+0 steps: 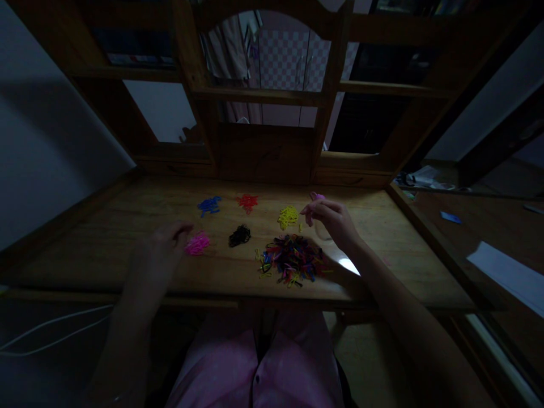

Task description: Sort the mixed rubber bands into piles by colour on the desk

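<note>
A mixed heap of small, multicoloured clip-like pieces [293, 259] lies near the front edge of the wooden desk. Single-colour piles are spread around it: yellow [288, 217], red [247, 203], blue [209, 205], black [239, 235] and pink [198, 243]. My left hand [164, 249] is smeared by motion just left of the pink pile; its grip cannot be made out. My right hand [327, 218] is above the desk, right of the yellow pile, fingers pinched together. Whatever those fingers hold is too small or dark to name. One loose yellow piece [300, 228] lies below its fingertips.
Behind my right hand is a partly hidden, pink-topped object [317, 196]. A wooden shelf unit with drawers [357, 178] closes off the back of the desk [148, 207]. On the right, a lower surface carries a white sheet [508, 275] and a small blue packet [450, 217].
</note>
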`<state>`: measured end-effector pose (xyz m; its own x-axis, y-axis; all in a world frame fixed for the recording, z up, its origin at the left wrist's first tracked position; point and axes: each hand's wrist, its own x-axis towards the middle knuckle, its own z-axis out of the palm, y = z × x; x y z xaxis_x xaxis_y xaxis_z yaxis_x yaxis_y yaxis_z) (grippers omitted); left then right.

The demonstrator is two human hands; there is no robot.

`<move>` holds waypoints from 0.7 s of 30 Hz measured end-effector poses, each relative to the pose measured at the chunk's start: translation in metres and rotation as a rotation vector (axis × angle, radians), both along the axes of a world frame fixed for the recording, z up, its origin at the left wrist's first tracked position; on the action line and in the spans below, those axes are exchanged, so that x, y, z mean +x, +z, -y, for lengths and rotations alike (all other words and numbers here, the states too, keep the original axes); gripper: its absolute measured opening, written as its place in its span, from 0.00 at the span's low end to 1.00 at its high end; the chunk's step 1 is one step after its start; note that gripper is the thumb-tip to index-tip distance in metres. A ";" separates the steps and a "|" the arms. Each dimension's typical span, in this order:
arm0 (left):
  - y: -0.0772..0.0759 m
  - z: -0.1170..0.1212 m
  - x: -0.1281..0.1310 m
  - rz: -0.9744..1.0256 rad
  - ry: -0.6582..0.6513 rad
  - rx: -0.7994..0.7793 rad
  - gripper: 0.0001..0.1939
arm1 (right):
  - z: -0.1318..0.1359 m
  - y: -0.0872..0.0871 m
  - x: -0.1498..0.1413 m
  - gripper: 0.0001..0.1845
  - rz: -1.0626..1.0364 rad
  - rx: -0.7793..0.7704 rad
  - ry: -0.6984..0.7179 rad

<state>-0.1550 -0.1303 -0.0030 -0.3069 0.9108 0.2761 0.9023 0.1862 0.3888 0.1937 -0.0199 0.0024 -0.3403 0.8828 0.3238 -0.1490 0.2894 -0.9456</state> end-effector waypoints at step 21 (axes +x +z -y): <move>-0.042 0.006 0.147 0.489 -0.496 0.023 0.20 | -0.002 0.005 0.006 0.15 -0.062 0.025 -0.119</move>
